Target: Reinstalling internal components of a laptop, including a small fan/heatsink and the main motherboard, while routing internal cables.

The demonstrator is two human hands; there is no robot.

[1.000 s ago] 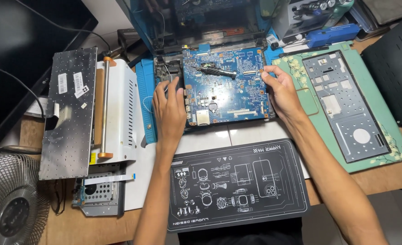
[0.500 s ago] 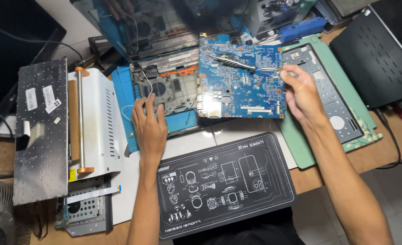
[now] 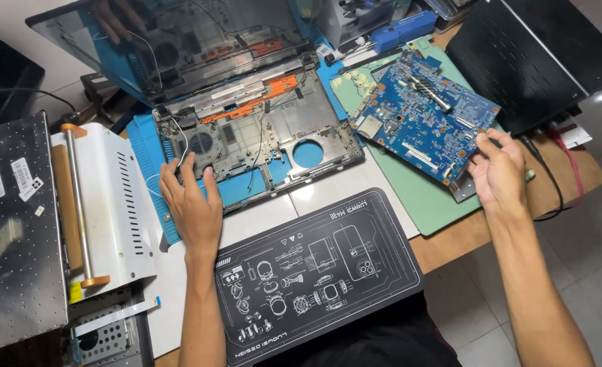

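**Board out of the shell, one hand on each**

My right hand [image 3: 499,173] reaches out from the right edge of the counter [image 3: 474,234], forearm running up from the lower right, wrist slightly bent. Its fingers [image 3: 485,144] are closed in a pinch on the near corner of the board [image 3: 426,122], thumb on top and the others curled under the edge.

My left hand [image 3: 193,204] lies palm down, forearm straight up from the near edge. Its fingers [image 3: 182,173] are spread flat and hold nothing; the tips press on the front left corner of the shell [image 3: 260,136].

The board is blue, thickly set with small chips and connectors, with a silvery bar across its far half. It sits tilted, corner towards me, over the green mat [image 3: 416,197] near the counter's right side, just beside the shell and clear of it.

The shell is dark grey, opened up, with a round hole showing the blue mat [image 3: 144,149] below, an orange strip along its far edge, and loose thin wires. Its lid [image 3: 172,47] stands open at the far edge.

A black mat [image 3: 318,272] with white drawings lies at the near edge between my arms.
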